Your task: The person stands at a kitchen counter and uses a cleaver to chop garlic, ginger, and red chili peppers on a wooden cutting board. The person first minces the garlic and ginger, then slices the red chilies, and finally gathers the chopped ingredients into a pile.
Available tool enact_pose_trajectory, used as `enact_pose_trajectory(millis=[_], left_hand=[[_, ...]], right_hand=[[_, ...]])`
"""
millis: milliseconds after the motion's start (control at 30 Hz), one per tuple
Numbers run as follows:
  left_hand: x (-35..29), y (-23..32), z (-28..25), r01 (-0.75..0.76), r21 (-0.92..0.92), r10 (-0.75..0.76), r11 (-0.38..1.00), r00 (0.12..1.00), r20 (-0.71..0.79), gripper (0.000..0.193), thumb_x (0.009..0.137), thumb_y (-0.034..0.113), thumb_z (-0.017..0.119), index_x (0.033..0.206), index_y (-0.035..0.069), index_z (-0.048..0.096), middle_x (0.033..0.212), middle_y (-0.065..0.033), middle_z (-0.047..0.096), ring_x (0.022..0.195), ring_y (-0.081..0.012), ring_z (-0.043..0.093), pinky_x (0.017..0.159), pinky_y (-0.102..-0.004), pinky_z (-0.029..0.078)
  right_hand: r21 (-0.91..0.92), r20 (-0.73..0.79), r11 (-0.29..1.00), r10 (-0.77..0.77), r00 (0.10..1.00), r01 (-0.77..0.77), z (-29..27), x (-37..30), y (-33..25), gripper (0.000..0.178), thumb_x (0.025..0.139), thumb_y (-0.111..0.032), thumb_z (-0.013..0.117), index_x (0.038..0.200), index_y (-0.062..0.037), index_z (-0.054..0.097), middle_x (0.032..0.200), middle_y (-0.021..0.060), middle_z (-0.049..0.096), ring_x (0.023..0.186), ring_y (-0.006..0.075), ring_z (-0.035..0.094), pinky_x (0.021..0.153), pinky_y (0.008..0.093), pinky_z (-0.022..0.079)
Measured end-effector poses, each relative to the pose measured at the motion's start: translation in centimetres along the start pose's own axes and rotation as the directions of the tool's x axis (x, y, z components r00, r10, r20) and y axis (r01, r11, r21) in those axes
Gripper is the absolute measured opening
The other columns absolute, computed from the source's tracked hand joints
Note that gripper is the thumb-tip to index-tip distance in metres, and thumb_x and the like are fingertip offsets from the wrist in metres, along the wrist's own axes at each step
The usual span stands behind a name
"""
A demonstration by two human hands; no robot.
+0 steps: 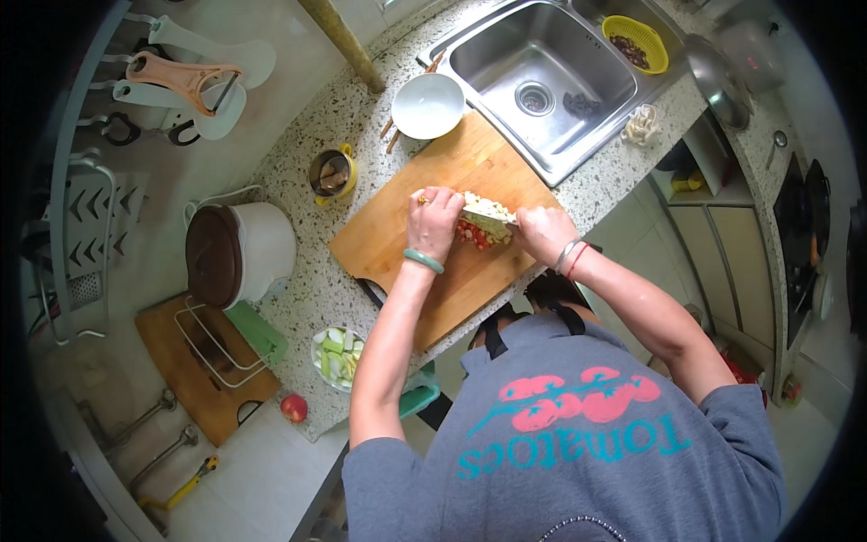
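Observation:
On a wooden cutting board (498, 155) lies a small heap of finely chopped food, with pale bits (486, 202) and red bits (471, 236). A kitchen knife (488, 215) crosses the heap, blade level with the board. My right hand (545, 233) is wrapped round its handle. My left hand (435, 219), with a green bangle at the wrist, is closed at the far end of the blade; its fingertips are partly hidden. A white bowl (428, 106) stands beside the board's far corner, with chopsticks (391, 126) partly under it.
Beyond the board is a steel sink (488, 54) with a yellow basket (635, 43). Left of it stand a yellow-handled cup (333, 173), a white pot with a brown lid (214, 256), a bowl of green chunks (337, 357) and a red fruit (293, 407). A stove (799, 244) is far right.

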State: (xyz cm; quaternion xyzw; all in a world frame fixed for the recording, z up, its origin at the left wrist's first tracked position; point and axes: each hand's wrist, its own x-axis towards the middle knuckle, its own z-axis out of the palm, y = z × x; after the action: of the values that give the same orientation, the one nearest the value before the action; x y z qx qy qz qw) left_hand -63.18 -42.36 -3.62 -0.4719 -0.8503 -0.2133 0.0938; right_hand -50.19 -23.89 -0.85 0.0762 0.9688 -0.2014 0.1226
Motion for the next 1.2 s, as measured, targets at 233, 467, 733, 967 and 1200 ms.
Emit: enact_pose_trajectory(millis=[233,467,733,967,1200], left_hand=[[1.4,-1.0,0.9,0.056,-0.001,-0.055,0.998,0.979,0.197,0.009,0.079,0.013,0.063,0.085,0.015,0.057,0.085,-0.0019,0.057,0.089,-0.0219,0.058,0.086,-0.0372,0.04],[0.4,0.0,2.0,0.084,0.111,-0.103,0.99,0.978,0.182,0.009,0.081,0.014,0.062,0.089,0.018,0.061,0.091,-0.0002,0.061,0.094,-0.0183,0.059,0.091,-0.0364,0.038],[1.3,-3.1,0.6,0.168,-0.023,-0.162,0.986,0.972,0.169,0.006,0.079,0.009,0.063,0.082,0.014,0.06,0.081,-0.0021,0.059,0.086,-0.0209,0.059,0.085,-0.038,0.04],[0.2,-0.7,2.1,0.128,0.087,-0.121,0.988,0.99,-0.079,0.004,0.075,0.009,0.061,0.076,0.01,0.064,0.073,-0.009,0.06,0.076,-0.0304,0.062,0.071,-0.0453,0.048],[0.0,0.6,-4.4,0.108,-0.208,-0.128,0.972,0.988,-0.085,0.008,0.08,0.011,0.068,0.084,0.017,0.063,0.083,0.0002,0.062,0.088,-0.0191,0.061,0.088,-0.0393,0.041]], right_hand=[[-0.044,0.12,0.999,0.025,0.992,-0.02,-2.2,1.9,0.2,0.024,0.089,-0.023,0.058,0.08,-0.0024,0.067,0.077,0.0216,0.068,0.073,0.0382,0.069,0.065,0.047,0.055],[-0.044,-0.099,0.999,-0.016,0.995,0.012,2.1,1.0,2.3,0.033,0.091,-0.037,0.062,0.081,-0.0057,0.061,0.068,0.0177,0.065,0.065,0.0371,0.066,0.058,0.0474,0.053],[-0.098,0.097,0.994,-0.033,0.995,0.042,-3.9,5.0,-0.7,0.038,0.089,-0.038,0.063,0.073,-0.0042,0.068,0.071,0.0167,0.068,0.069,0.0345,0.068,0.063,0.0444,0.054],[-0.109,-0.071,0.99,-0.101,0.992,0.093,0.3,3.6,1.1,0.014,0.086,-0.018,0.057,0.079,-0.0065,0.062,0.072,0.0175,0.068,0.066,0.0337,0.068,0.059,0.0445,0.054],[-0.037,0.004,0.998,-0.046,0.999,0.046,-2.3,0.5,-2.1,0.022,0.089,-0.024,0.059,0.081,-0.0044,0.065,0.07,0.0188,0.067,0.066,0.0363,0.068,0.059,0.0463,0.054]])
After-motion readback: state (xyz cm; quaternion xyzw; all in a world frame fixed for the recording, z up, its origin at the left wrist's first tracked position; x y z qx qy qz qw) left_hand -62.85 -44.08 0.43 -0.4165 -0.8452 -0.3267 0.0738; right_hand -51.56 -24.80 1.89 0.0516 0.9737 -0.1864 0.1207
